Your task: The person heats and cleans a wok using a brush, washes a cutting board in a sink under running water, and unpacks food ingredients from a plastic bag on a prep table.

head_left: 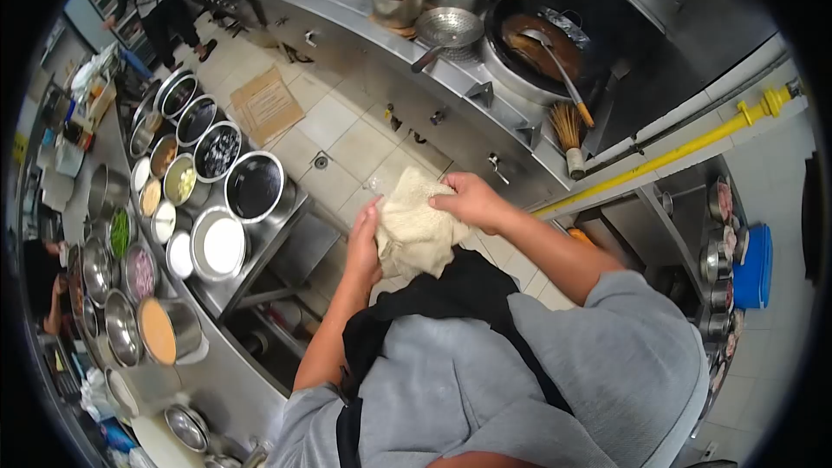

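Above the tiled floor (334, 124), right hand (477, 202) pinches the cloth (416, 218) between fingers, left hand (364, 244) alongside, grip unclear: it's up, not yet set down.

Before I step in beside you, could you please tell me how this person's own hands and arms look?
The left hand and right hand are ungloved, with no watch or bracelet visible. Both forearms are uncovered. The upper arms go into short, plain grey sleeves, with black straps over the shirt.
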Available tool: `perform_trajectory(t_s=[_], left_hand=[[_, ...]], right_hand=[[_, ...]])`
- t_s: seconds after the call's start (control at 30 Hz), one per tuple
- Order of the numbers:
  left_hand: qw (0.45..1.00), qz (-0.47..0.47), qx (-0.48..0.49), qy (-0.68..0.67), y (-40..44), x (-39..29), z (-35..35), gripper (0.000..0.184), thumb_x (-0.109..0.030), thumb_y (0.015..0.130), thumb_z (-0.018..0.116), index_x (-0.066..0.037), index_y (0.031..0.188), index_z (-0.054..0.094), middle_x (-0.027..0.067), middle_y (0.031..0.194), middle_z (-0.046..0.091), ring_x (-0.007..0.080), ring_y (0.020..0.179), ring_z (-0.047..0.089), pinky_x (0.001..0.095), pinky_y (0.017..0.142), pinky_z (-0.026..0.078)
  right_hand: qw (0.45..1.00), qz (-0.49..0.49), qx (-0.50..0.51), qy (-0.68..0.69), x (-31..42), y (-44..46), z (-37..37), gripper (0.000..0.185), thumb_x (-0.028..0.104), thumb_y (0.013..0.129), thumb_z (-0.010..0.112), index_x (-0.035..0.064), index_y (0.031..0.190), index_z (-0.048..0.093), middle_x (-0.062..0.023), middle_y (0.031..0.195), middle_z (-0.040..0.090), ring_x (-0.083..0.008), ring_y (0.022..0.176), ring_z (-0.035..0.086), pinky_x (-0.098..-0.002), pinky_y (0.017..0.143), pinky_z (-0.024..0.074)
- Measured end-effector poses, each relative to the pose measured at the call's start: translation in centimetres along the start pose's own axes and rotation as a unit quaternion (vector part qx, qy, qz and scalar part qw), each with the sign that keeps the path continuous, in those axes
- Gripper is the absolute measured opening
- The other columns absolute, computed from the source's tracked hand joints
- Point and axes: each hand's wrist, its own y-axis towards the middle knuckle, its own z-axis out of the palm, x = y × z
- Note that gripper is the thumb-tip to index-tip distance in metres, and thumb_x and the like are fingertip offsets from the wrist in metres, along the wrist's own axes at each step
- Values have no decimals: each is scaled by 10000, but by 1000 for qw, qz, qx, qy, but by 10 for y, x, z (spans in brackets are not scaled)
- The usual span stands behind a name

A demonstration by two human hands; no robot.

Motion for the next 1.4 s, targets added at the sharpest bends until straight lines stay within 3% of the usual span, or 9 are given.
perform_trajectory(t_s=[0.1, 0.17, 0.27, 0.37, 0.5, 0.77, 1.03, 1.23, 1.4], left_hand=[[987, -114, -28, -113, 31, 30, 48, 685, -624, 928, 311, -75, 1323, 420, 139, 1247, 538, 306, 1106, 557, 469, 922, 466], [959, -248, 23, -135, 81, 58, 64, 643, -595, 930, 333, -61, 1264, 464, 143, 1196, 560, 323, 1082, 563, 481, 920, 463], [965, -219, 109, -93, 154, 48, 117, 567, -503, 936, 362, -36, 1243, 457, 167, 1178, 558, 343, 1077, 566, 477, 957, 438], [947, -248, 65, -193, 244, 26, 164, 476, -378, 938, 344, -24, 1235, 459, 188, 1144, 570, 365, 1029, 587, 490, 920, 465], [962, -256, -31, -88, 385, 23, 249, 464, -344, 944, 308, -12, 1223, 473, 187, 1193, 560, 372, 1065, 568, 506, 947, 447], [911, -349, 62, -209, 477, 18, 326, 639, -436, 939, 242, 49, 1341, 346, 223, 1380, 411, 364, 1310, 363, 509, 1121, 204], [922, -376, 75, -50, 524, 54, 293, 394, -180, 880, 396, 68, 1176, 473, 227, 1182, 562, 364, 1109, 558, 496, 1029, 396], [831, -539, 137, 19, 535, 38, 304, 398, -313, 895, 419, -20, 1114, 575, 198, 1171, 592, 378, 1094, 548, 547, 1005, 358], [785, -592, 173, 53, 539, 28, 308, 442, -393, 924, 420, -19, 1090, 586, 162, 1116, 624, 346, 986, 596, 522, 967, 410]], right_hand=[[980, -103, -145, -85, -9, 1, 1, 266, 219, 793, 683, -7, 895, 589, -163, 840, 637, -186, 758, 610, -341, 700, 486], [981, -142, 6, -134, -23, 11, -17, 252, 207, 795, 683, 7, 921, 595, -150, 812, 635, -189, 722, 617, -347, 674, 494], [978, -102, -164, -80, -8, 15, -132, 192, 188, 799, 674, 26, 892, 633, -117, 864, 654, -212, 757, 644, -318, 686, 502], [804, -106, -463, -358, -68, 60, -263, 227, 208, 812, 640, 57, 980, 629, -134, 890, 620, -309, 804, 620, -412, 743, 500], [861, 211, -365, -285, -151, 124, -349, 315, 208, 799, 616, 12, 1043, 578, -242, 1037, 612, -413, 963, 589, -468, 831, 470], [870, 206, -418, -159, -164, 85, -343, 380, 197, 860, 534, 31, 1198, 488, -303, 950, 621, -471, 894, 600, -526, 818, 473], [844, 211, -486, -82, -185, 102, -332, 422, 205, 860, 557, 41, 1243, 488, -267, 992, 630, -445, 902, 614, -499, 813, 482], [844, 231, -459, 153, -156, 110, -343, 400, 194, 852, 571, -12, 1194, 540, -282, 1022, 623, -397, 951, 628, -442, 841, 484], [780, 207, -569, -162, -141, 125, -375, 382, 194, 856, 575, -23, 1169, 544, -293, 1001, 617, -437, 961, 599, -457, 834, 476]])
